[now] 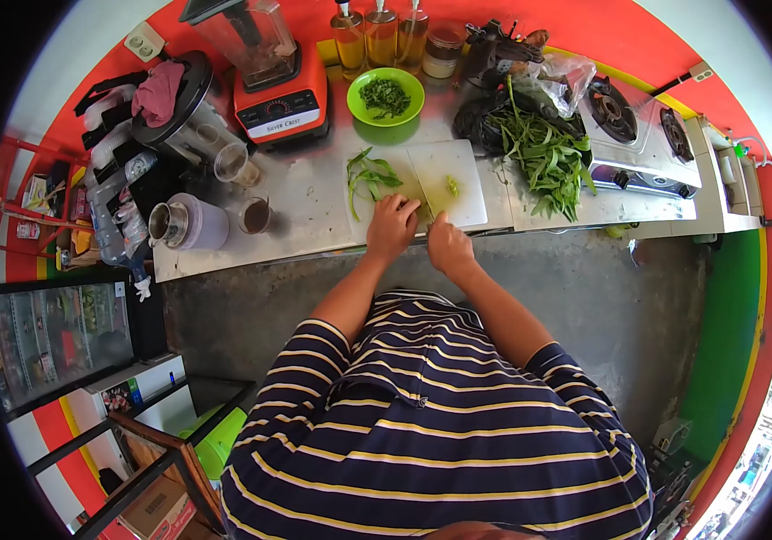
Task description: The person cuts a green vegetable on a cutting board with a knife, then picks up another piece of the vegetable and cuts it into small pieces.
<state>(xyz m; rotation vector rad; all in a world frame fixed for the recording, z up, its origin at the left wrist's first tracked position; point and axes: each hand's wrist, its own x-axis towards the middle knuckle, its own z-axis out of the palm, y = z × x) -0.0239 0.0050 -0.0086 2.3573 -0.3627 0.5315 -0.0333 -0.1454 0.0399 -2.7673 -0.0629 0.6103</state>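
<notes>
A white cutting board [467, 189] lies on the metal counter. My right hand [450, 245] is closed round the handle of a knife [420, 178], whose thin blade points up and left across the board. Just left of it, my left hand [393, 229] has its fingers curled down on the board, holding something green at the blade. Long green leaves with stems [373, 174] lie on the board's left side. A small pile of cut green pieces [453, 186] sits right of the blade. Behind the board stands a green bowl [388, 132] with chopped greens.
A leafy bunch [543, 157] lies right of the board, before a gas stove [638, 135]. To the left are a red blender [283, 108], a glass of dark liquid [256, 216] and a white container [206, 223]. Oil bottles [380, 40] stand behind the bowl.
</notes>
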